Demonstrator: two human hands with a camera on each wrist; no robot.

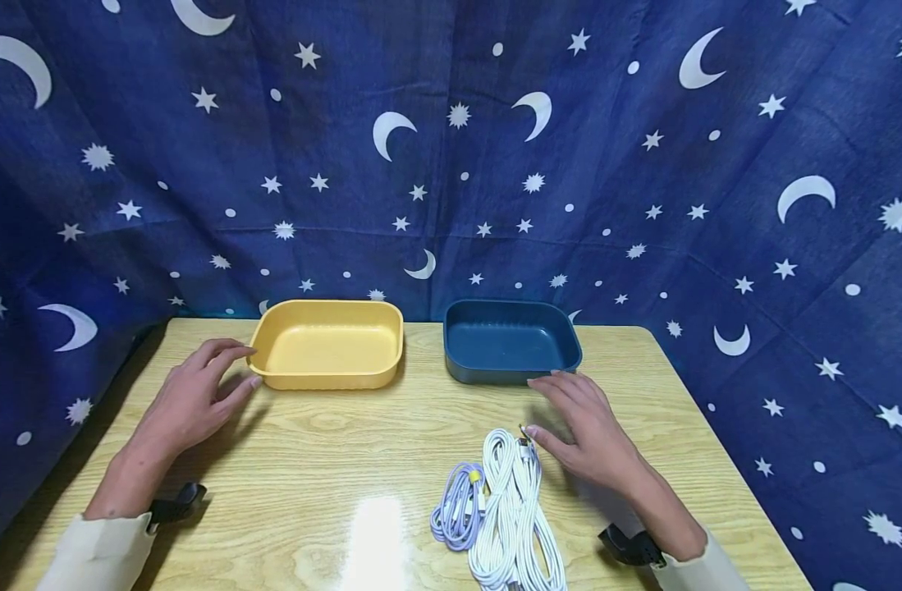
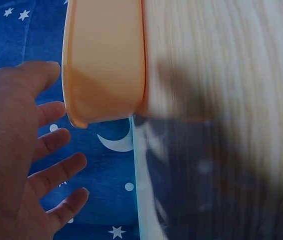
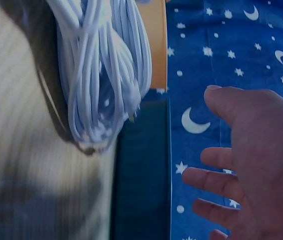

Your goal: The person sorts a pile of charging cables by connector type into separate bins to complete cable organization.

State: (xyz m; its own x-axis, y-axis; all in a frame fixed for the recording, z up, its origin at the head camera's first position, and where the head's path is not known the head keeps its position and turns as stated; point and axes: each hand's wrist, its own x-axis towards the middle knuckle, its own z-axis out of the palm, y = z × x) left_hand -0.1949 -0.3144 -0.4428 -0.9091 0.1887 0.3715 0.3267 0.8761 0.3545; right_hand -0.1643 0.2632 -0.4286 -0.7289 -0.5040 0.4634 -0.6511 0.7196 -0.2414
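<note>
My left hand (image 1: pixel 199 392) hovers open over the wooden table (image 1: pixel 332 460), its fingertips just left of the yellow tray (image 1: pixel 329 343) and close to its rim. In the left wrist view the spread fingers (image 2: pixel 46 145) are apart from the yellow tray (image 2: pixel 106 60). My right hand (image 1: pixel 579 427) is open, fingers spread, between the dark blue tray (image 1: pixel 510 341) and a coiled white cable (image 1: pixel 513 509); its thumb is near the cable's plug end. A smaller purple cable (image 1: pixel 458 505) lies left of the white one. The right wrist view shows the white cable (image 3: pixel 101 75) beside the open hand (image 3: pixel 246 165).
Both trays hold nothing and stand side by side at the table's far edge. A dark blue cloth with moons and stars (image 1: pixel 451 148) hangs behind and drapes around the table. Straps with wrist cameras (image 1: pixel 177 502) sit on both forearms.
</note>
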